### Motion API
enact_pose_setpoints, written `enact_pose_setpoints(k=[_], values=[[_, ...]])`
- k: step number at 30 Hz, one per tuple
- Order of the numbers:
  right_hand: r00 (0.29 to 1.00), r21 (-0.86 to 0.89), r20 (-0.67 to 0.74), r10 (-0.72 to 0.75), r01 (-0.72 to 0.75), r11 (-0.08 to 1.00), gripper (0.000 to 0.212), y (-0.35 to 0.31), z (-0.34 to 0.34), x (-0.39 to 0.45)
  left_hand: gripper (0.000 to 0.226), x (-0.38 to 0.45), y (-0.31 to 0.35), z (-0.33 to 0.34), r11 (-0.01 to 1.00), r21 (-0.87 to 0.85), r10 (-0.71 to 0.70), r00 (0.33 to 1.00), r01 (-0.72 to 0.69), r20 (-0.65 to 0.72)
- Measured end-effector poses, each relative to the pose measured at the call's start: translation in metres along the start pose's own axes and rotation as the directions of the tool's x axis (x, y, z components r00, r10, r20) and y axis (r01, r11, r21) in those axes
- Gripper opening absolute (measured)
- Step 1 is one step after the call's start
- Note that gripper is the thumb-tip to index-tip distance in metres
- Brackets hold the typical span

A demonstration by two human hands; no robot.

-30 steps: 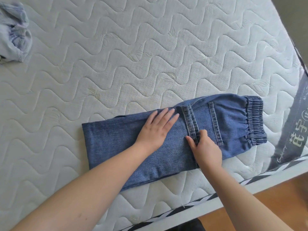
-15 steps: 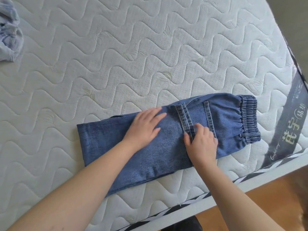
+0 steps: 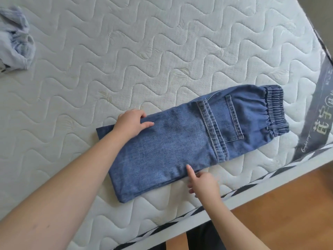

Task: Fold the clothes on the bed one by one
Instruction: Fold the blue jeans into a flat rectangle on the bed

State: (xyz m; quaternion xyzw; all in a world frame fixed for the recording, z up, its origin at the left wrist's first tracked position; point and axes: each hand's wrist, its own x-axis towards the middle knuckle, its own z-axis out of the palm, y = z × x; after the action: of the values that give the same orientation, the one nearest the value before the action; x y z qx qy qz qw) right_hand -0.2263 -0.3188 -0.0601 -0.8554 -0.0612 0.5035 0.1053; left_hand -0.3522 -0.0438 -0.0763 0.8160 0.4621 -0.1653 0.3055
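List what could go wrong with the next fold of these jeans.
1. The left hand grips only the far edge of the jeans, so lifting may pull the folded layers apart.
2. The right hand has just a thumb on the near edge, close to the mattress edge; the denim could slide off.

The left hand (image 3: 130, 123) is no longer flat on the middle of the jeans (image 3: 182, 147); it now grips their far edge near the leg end. The right hand (image 3: 203, 184) has left the pocket seam and touches the near edge with one finger.
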Motion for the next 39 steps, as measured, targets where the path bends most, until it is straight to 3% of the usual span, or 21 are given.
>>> enact_pose_setpoints(k=[3, 7, 11, 16, 24, 29, 33, 36, 39], values=[[0.987, 0.396, 0.149, 0.052, -0.108, 0.912, 0.052, -0.004, 0.021, -0.005, 0.034, -0.002, -0.015, -0.007, 0.999, 0.044, -0.016, 0.993, 0.011, 0.116], [0.969, 0.575, 0.238, 0.068, -0.197, 0.794, 0.044, -0.012, 0.045, -0.018, 0.031, -0.008, -0.039, -0.019, 0.999, 0.042, -0.023, 0.992, 0.018, 0.124], [0.950, 0.598, 0.312, 0.032, -0.222, 0.770, 0.031, -0.023, 0.077, -0.042, 0.038, -0.020, -0.058, -0.024, 0.999, 0.008, -0.040, 0.989, 0.039, 0.142], [0.965, 0.681, 0.263, 0.013, -0.195, 0.706, 0.015, -0.031, 0.121, -0.066, 0.038, -0.030, -0.075, -0.022, 1.000, -0.026, 0.005, 0.997, -0.003, 0.078], [0.954, 0.737, 0.300, -0.001, -0.231, 0.635, 0.018, -0.030, 0.150, -0.091, 0.038, -0.051, -0.115, -0.020, 0.991, 0.125, -0.037, 0.999, 0.040, -0.029], [0.939, 0.618, 0.342, 0.017, -0.239, 0.749, 0.020, -0.028, 0.145, -0.089, 0.034, -0.055, -0.129, -0.015, 0.984, 0.160, -0.065, 0.991, 0.084, -0.120], [0.940, 0.376, 0.340, 0.032, -0.167, 0.912, 0.031, -0.021, 0.132, -0.083, 0.027, -0.057, -0.129, -0.010, 0.961, 0.240, -0.081, 0.970, 0.137, -0.229], [0.984, 0.204, 0.176, 0.010, -0.046, 0.978, 0.048, -0.017, 0.109, -0.074, 0.029, -0.057, -0.122, -0.005, 0.977, 0.189, -0.035, 0.949, 0.099, -0.314], [0.990, 0.062, -0.066, -0.128, 0.132, 0.989, 0.055, -0.016, 0.076, -0.061, 0.037, -0.053, -0.100, -0.001, 0.987, 0.152, 0.089, 0.945, -0.042, -0.314]])
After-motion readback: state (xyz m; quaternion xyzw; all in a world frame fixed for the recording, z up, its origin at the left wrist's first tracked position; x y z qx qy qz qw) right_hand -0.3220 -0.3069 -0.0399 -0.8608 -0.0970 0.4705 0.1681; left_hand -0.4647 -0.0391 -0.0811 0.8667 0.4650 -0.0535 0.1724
